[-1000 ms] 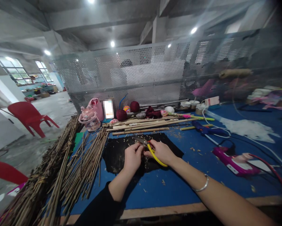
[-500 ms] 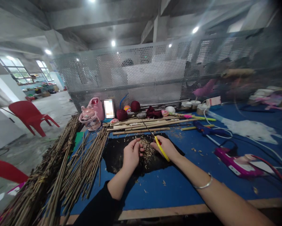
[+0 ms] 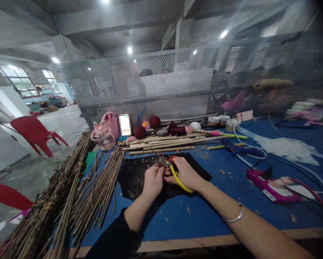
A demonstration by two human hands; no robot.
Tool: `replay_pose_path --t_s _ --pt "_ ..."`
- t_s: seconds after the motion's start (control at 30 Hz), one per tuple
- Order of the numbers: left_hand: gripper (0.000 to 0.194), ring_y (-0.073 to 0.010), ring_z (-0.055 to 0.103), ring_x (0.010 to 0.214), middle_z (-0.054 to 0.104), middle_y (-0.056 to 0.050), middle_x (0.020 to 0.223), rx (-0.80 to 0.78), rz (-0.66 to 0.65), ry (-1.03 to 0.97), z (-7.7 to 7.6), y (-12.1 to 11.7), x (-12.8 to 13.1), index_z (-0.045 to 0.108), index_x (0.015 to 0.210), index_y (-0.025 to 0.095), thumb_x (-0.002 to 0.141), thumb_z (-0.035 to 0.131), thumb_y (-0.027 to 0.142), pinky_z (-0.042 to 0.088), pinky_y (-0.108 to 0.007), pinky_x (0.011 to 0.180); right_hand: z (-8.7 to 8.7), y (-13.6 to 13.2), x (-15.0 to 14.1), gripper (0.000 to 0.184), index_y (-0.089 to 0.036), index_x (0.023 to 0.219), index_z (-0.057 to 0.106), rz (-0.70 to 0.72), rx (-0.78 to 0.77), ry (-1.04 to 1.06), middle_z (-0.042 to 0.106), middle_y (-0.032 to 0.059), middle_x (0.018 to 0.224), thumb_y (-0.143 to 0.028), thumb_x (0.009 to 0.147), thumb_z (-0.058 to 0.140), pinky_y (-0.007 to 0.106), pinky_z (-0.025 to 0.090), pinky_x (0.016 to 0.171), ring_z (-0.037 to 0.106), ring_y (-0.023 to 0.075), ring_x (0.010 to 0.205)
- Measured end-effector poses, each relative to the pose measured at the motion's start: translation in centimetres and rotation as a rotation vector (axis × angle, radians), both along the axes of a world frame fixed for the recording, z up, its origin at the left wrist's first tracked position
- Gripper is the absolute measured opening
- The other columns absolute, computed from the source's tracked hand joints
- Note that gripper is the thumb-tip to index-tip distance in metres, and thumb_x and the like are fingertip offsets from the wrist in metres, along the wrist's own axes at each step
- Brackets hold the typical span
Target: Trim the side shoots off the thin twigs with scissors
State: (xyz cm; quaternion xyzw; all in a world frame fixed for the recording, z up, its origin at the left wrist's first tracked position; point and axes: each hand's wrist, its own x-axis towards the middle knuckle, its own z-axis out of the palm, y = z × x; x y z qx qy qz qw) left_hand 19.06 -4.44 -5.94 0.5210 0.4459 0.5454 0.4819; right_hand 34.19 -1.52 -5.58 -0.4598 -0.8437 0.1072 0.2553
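Blue table [image 3: 183,225]: pile of loose sticks [image 3: 100,183] remains at left, untouched; black cloth [image 3: 131,176] at centre. Right hand [image 3: 187,175] grips scissors [image 3: 164,163] over cloth; left hand [image 3: 154,180] narrowly pinched, contents cannot tell. Scattered scraps [image 3: 222,172] suggest cutting partly done.

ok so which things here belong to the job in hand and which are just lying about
Likely in the job:
scissors, in the right hand
black sheet, beneath left hand too
perhaps the thin sticks

Apparently just lying about:
dark red balls
purple power strip
pink bottle
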Motion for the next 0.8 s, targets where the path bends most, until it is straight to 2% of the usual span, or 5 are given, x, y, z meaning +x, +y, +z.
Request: replay_pose_path --t_s 0.2,0.33,0.5,0.67,0.8 --pt "0.03 -0.0183 0.062 0.076 0.067 -0.009 0.08 0.136 0.069 0.218 0.67 -0.64 0.25 0.068 0.075 0.013 0.081 0.042 0.028 0.048 -0.027 0.072 -0.13 -0.05 -0.09 0.051 -0.018 0.096 0.044 -0.031 0.074 -0.042 0.05 0.0091 0.099 -0.047 0.06 0.064 0.035 0.036 0.078 0.045 0.0239 0.094" --pt "0.032 -0.0161 0.062 0.064 0.068 -0.008 0.074 0.097 0.032 0.177 0.49 -0.77 0.45 0.066 0.078 0.012 0.082 0.041 0.031 0.049 -0.026 0.065 0.14 -0.22 -0.2 0.041 -0.019 0.084 0.043 -0.053 0.027 -0.051 0.055 0.0053 0.081 -0.048 0.062 0.062 0.029 0.038 0.065 0.051 0.0197 0.075" --pt "0.03 -0.0157 0.062 0.067 0.067 -0.007 0.072 0.151 0.115 0.225 0.66 -1.01 0.45 0.065 0.073 0.013 0.081 0.042 0.031 0.048 -0.025 0.066 0.03 -0.49 -0.45 0.038 -0.021 0.083 0.041 -0.087 -0.059 -0.008 0.056 0.0006 0.071 -0.046 0.064 0.062 0.023 0.034 0.054 0.053 0.0149 0.061" --pt "0.028 -0.015 0.062 0.066 0.067 -0.006 0.071 0.155 0.107 0.224 0.65 -0.97 0.42 0.063 0.075 0.014 0.081 0.041 0.03 0.048 -0.025 0.065 -0.33 -0.48 -0.56 0.039 -0.021 0.082 0.042 -0.121 -0.065 -0.027 0.056 -0.0005 0.068 -0.046 0.062 0.064 0.022 0.031 0.051 0.053 0.0145 0.059" --pt "0.029 -0.0153 0.062 0.067 0.067 -0.006 0.073 0.16 0.121 0.246 0.29 -0.82 0.48 0.063 0.071 0.014 0.081 0.042 0.031 0.047 -0.025 0.066 -0.49 -0.33 -0.7 0.039 -0.02 0.084 0.042 -0.121 -0.026 -0.045 0.057 0.0019 0.074 -0.047 0.064 0.062 0.024 0.034 0.055 0.054 0.0164 0.065"
